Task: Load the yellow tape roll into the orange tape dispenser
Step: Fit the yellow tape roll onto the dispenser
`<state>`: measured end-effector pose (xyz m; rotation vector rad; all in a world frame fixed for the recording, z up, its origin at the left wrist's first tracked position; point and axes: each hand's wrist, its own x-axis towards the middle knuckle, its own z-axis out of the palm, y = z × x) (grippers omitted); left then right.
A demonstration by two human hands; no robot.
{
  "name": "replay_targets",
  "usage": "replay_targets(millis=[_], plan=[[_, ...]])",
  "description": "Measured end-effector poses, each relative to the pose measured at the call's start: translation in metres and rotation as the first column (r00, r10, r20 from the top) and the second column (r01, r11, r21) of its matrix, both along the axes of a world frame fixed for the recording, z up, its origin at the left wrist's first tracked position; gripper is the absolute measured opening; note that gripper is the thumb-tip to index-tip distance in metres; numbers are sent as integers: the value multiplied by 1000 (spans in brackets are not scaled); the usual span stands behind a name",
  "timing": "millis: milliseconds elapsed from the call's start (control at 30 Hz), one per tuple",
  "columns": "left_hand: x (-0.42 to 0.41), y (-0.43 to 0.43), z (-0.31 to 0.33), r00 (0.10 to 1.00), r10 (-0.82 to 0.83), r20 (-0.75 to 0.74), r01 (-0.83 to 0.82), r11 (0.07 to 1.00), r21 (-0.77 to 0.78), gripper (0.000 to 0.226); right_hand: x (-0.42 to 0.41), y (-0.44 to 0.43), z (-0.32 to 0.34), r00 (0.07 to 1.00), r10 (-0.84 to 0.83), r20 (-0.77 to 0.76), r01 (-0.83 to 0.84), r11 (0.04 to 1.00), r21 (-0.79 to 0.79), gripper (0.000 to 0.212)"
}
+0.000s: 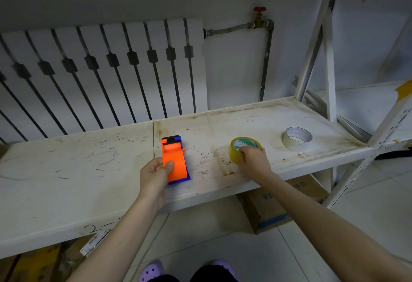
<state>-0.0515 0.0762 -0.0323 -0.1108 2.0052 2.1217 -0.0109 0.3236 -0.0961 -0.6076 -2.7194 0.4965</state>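
Well, my left grip [156,171] is closed round the near end of the dispenser [175,161], with the thumb across its orange top and the fingers down its 9 o'clock side. My right grip [254,160] holds the roll [234,153] at its 5 o'clock rim, fingers curled over the edge. I cannot tell whether the roll has left the shelf [66,170]. Taking 12 o'clock as the wall, the roll sits at 3 o'clock from the dispenser. The two are near but apart, both close to the shelf's front lip.

I judge the roll light and stiff, with a core that should not crush. Its glossy yellow band may slide under a loose pinch, and I cannot see where its sticky free end is. A hold over the rim and into the core seems safest, leaving the far rim free to drop into the dispenser. The dispenser looks like hard, light plastic, apt to skid on the painted shelf, so the left grip should pin it. Its black-and-blue 12 o'clock end is likely the cutter, so I would keep fingers off it.

As for room, open shelf shows between the two things and runs on toward 9 o'clock. A white roll [297,140] lies at 2 o'clock from the yellow one, well apart. The front edge at 6 o'clock is the drop risk, with a box [278,203] on the floor below it. A rack post [330,81] rises further off at 2 o'clock.
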Motion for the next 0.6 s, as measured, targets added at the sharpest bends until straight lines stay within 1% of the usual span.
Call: replay_targets(millis=[67,133,200,233,267,367,433,500,533,600], plan=[[2,-4,2,1000,5,-7,-5,1000,12,19,3,-10,9,995,34,-94,-48,987,-155,20],[4,-8,3,1000,9,-11,-8,999,39,19,7,-23,21,987,38,-158,-85,949,-303,15],[7,-14,6,1000,4,-22,-2,998,57,18,10,-36,32,977,61,-203,-137,912,-386,9],[8,-16,7,999,3,-36,0,998,60,18,12,-42,38,971,71,-228,-166,887,-432,9],[9,-19,9,999,4,-53,-1,998,58,18,14,-49,45,963,72,-260,-196,847,-494,10],[13,-26,13,993,20,-118,-12,998,65,15,24,-71,64,930,26,-366,-287,672,-683,14],[18,-28,14,984,27,-175,-15,997,70,12,30,-87,74,909,7,-417,-346,570,-745,16],[23,-30,15,968,29,-248,-15,998,58,7,34,-105,81,891,-8,-455,-386,514,-766,17],[25,-31,16,957,27,-290,-15,999,43,6,34,-112,82,884,-16,-466,-390,524,-757,17],[29,-33,18,928,12,-371,-12,1000,3,7,35,-125,83,878,-19,-478,-375,594,-712,18]])
